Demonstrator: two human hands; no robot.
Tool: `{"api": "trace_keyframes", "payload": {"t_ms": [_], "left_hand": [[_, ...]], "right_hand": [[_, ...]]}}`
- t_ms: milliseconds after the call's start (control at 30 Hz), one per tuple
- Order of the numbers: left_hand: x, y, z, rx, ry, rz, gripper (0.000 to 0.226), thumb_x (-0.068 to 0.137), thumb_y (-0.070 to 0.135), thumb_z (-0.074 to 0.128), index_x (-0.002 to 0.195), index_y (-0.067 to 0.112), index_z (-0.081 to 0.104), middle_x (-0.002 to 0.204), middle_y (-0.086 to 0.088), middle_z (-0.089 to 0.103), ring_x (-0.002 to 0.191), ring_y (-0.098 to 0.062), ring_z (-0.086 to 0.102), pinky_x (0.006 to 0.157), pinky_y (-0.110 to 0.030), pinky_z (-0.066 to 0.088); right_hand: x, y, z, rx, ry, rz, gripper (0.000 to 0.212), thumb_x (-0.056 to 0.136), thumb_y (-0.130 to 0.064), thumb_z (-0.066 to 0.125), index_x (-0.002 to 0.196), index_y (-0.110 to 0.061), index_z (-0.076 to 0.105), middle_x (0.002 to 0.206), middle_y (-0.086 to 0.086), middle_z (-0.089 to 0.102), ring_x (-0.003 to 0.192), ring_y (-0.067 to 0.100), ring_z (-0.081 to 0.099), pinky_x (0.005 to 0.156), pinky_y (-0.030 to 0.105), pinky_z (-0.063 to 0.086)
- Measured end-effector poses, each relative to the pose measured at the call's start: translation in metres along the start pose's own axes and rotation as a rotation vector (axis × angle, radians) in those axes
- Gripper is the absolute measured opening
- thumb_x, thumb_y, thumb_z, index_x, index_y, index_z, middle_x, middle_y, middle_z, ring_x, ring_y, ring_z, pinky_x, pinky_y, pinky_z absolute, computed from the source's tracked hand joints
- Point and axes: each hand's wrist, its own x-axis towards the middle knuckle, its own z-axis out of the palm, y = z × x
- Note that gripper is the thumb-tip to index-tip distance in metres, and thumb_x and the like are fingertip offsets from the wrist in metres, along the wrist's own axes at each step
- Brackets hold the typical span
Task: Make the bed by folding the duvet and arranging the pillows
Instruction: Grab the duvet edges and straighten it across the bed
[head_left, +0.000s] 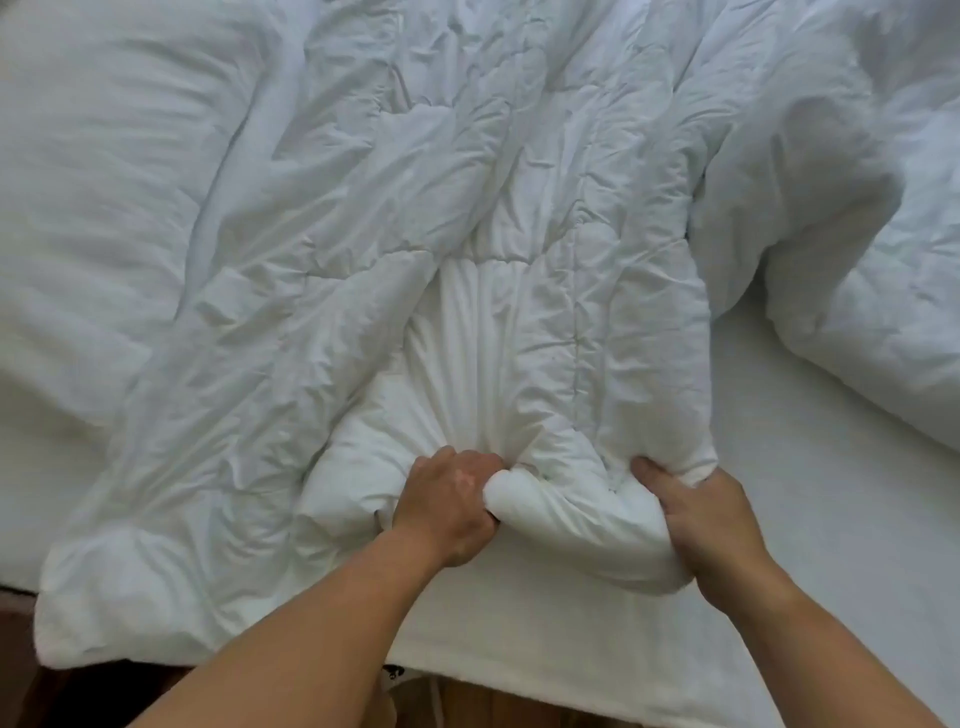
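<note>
- Hands both clutch the near edge of the duvet (467, 234), which is white, quilted and crumpled, spread over the bed from 9 o'clock to 1 o'clock
- At 6 o'clock the left hand (447, 506) has its grip clamped on a gathered fistful of that edge, fingers curled over the cloth, with pleats fanning from it toward 12 o'clock
- At 5 o'clock the right hand (711, 525) has its grip closed on the same edge, thumb on top, fingers tucked beneath and hidden
- Between them a thick roll of the edge sags
- At 4 o'clock the bare white sheet (831, 493) shows
- At 3 o'clock lies a puffy white heap (883, 322); pillow or more duvet, I cannot tell
- At 6 o'clock, below the bed's edge, wooden floor (493, 704) shows
</note>
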Motion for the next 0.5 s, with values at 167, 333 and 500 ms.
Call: {"api": "trace_keyframes", "payload": {"t_ms": [167,333,500], "left_hand": [[-0.024,0.061,0.016,-0.119,-0.213,0.147,0.031,0.091,0.049,0.046,0.11,0.029,0.063,0.108,0.005,0.066,0.099,-0.022,0.057,0.087,-0.037,0.048],[-0.045,0.102,0.042,-0.118,-0.297,0.216,0.038,0.092,0.054,0.042,0.115,0.034,0.065,0.118,0.008,0.066,0.109,-0.022,0.061,0.093,-0.039,0.049],[-0.086,0.07,0.053,0.158,-0.255,0.253,0.076,0.088,0.064,0.044,0.155,0.038,0.018,0.165,-0.004,0.016,0.151,-0.025,0.013,0.123,-0.044,0.009]], "right_hand": [[-0.038,0.035,-0.081,-0.297,0.16,0.055,0.039,0.088,-0.049,0.067,0.095,-0.011,0.066,0.094,0.012,0.068,0.086,0.036,0.061,0.08,0.047,0.048],[-0.053,0.085,-0.118,-0.512,0.222,0.19,0.062,0.092,-0.058,0.056,0.124,-0.006,0.061,0.123,0.025,0.064,0.109,0.043,0.06,0.094,0.045,0.043],[-0.047,0.087,-0.134,-0.485,0.139,0.116,0.05,0.085,-0.053,0.07,0.106,-0.007,0.067,0.11,0.021,0.069,0.099,0.04,0.064,0.087,0.045,0.049]]}}
